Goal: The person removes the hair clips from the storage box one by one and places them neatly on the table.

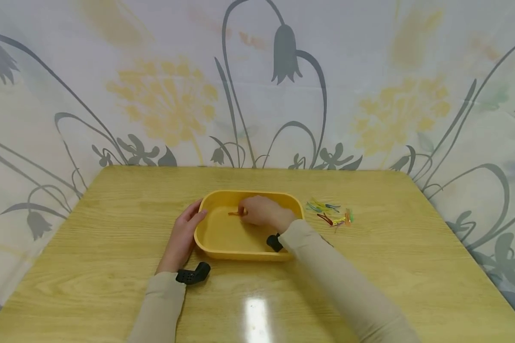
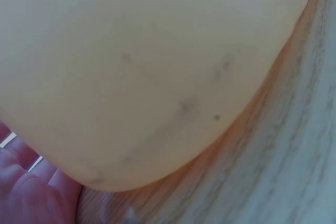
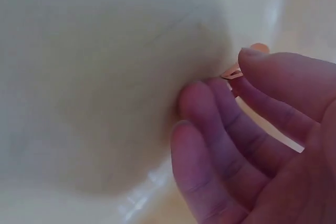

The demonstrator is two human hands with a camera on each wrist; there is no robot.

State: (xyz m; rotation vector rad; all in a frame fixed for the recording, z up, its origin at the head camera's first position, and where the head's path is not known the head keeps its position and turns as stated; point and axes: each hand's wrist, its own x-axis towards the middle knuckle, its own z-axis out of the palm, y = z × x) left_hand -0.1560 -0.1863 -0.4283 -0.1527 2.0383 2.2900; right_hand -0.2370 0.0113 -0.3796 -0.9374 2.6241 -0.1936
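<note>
A shallow yellow plastic tub [image 1: 240, 255] with rounded corners sits on the wooden table. My left hand [image 1: 184, 233] holds its left side, thumb at the rim and fingers along the outer wall. In the left wrist view, part of that palm [image 2: 34, 192] shows beside the tub wall [image 2: 147, 103]. Inside the tub, my right hand [image 1: 262, 212] pinches a small orange hair clip [image 1: 233, 214] between thumb and fingers. The right wrist view shows the clip [image 3: 258, 50] jutting past the thumb tip, partly hidden by the fingers.
To the right of the tub, several coloured hair clips [image 1: 326, 207] lie in a loose group on the table [image 1: 390, 267]. Among them are a dark red clip [image 1: 324, 218] and an orange one [image 1: 348, 217]. A flower-patterned curtain [image 1: 257, 95] hangs behind the table.
</note>
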